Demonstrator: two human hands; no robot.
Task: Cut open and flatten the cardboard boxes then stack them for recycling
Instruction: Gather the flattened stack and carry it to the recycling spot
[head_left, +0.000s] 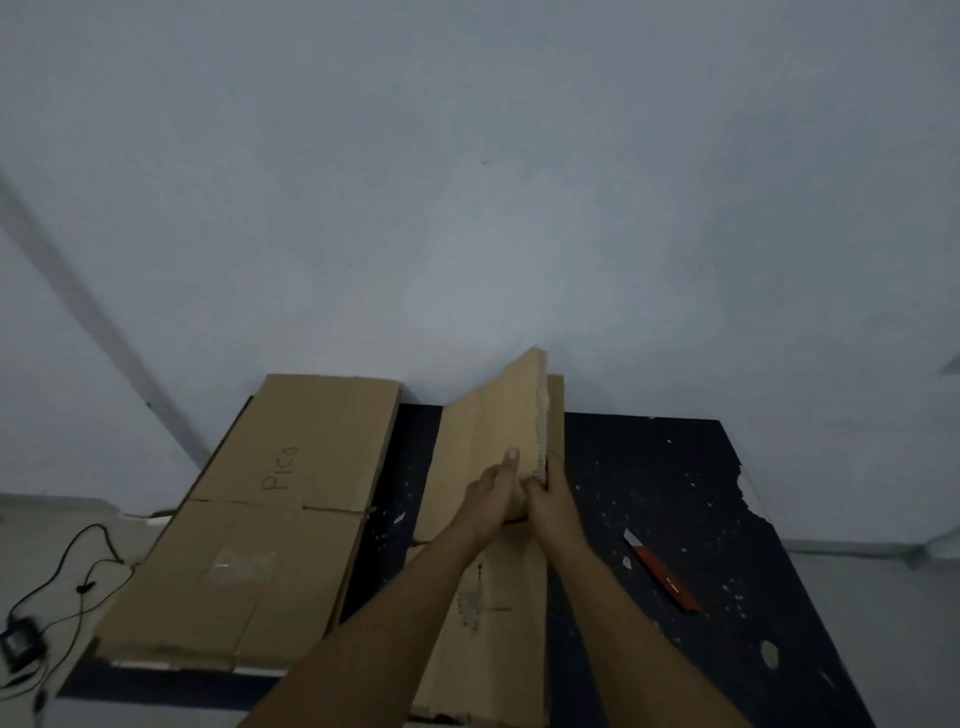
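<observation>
A brown cardboard piece (493, 421) lies down the middle of the dark table (675, 467), its far panel lifted and tilted up to the left along a rough torn edge. My left hand (496, 491) presses on the raised panel's face with the thumb stretched up. My right hand (545, 493) grips the torn right edge from the side. The near part of this cardboard (498, 623) rests flat under my forearms. A flattened stack of boxes (260, 519) marked "Pica" lies on the table's left side.
A red utility knife (662, 571) lies on the table to the right of my arms, among small cardboard scraps. The table's right edge is chipped. A black adapter with cables (21, 642) sits on the floor at left. A pale wall stands behind.
</observation>
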